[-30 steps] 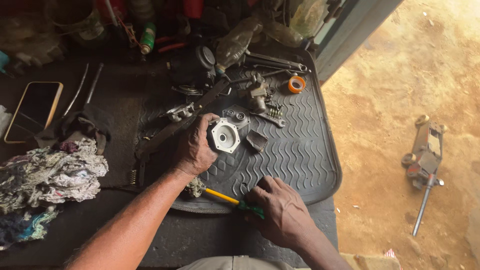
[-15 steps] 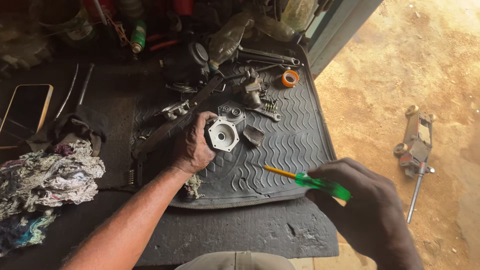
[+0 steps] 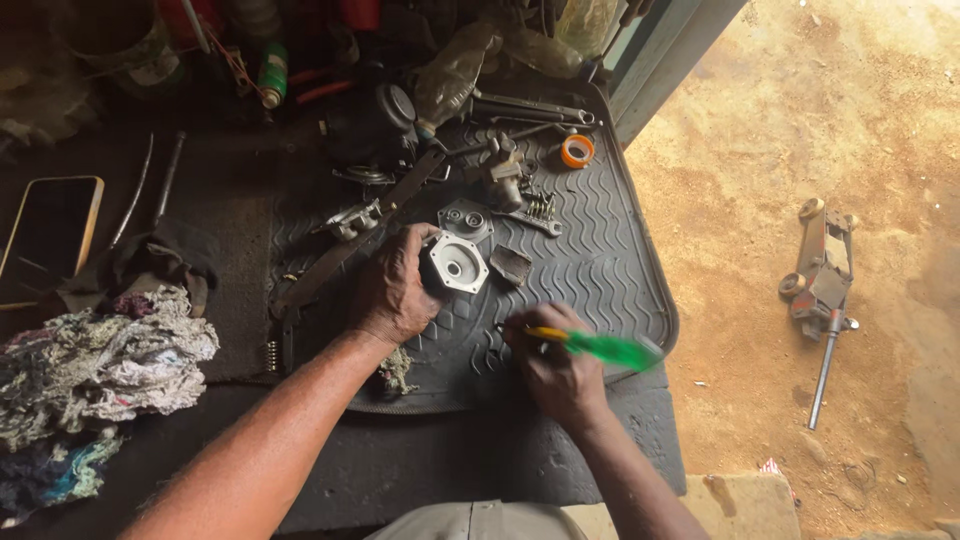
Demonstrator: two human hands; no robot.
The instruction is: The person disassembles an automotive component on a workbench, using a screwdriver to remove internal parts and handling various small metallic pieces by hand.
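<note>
My left hand grips a silver metal housing with a round bore, resting on a black ribbed rubber mat. My right hand holds a screwdriver with a green handle and yellow shaft, lying across the mat's front part, its tip pointing left toward the housing but apart from it. A small dark plate lies just right of the housing. Another grey metal part sits right behind it.
Wrenches, springs, an orange tape roll and dark engine parts crowd the mat's far side. A phone and a heap of rags lie left. A floor jack stands on the sandy ground to the right.
My right hand swung out right with the screwdriver lifted, then came back down over the mat near the housing. My left hand kept its hold on the housing.
</note>
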